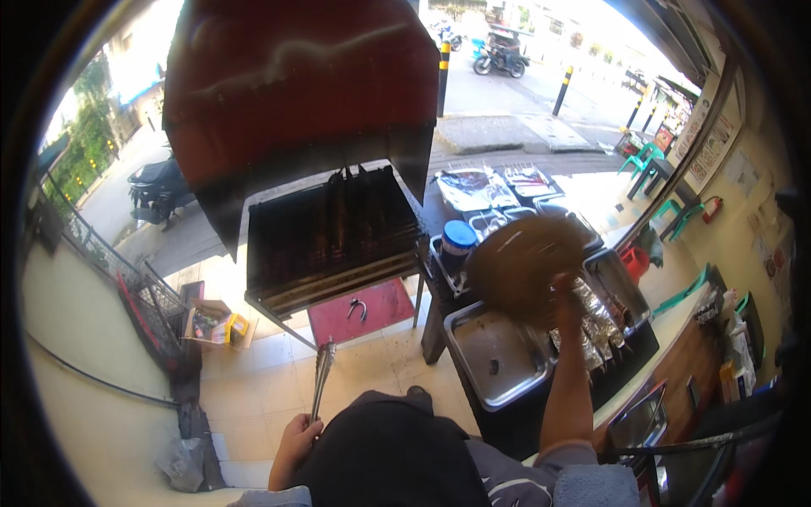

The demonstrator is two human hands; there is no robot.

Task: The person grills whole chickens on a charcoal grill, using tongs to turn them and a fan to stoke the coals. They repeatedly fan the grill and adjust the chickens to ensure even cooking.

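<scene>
My left hand [298,442] is closed on a pair of metal tongs [322,377], which points away from me over the tiled floor. My right hand [566,296] grips a round brown fan [523,266], blurred by motion, above the side table. Beneath and beside the fan lie an empty-looking steel tray [500,355] with a small dark bit in it and foil-wrapped items [592,323]. A charcoal grill [332,231] stands ahead under a dark red hood [304,82]; a faint orange glow shows inside it.
A blue-lidded jar [459,237] stands in a tray beside the grill. Beyond it is a foil-covered tray [475,189]. An open cardboard box [215,324] sits on the floor at left. A red board [380,310] lies below the grill. A counter [665,336] borders the right side.
</scene>
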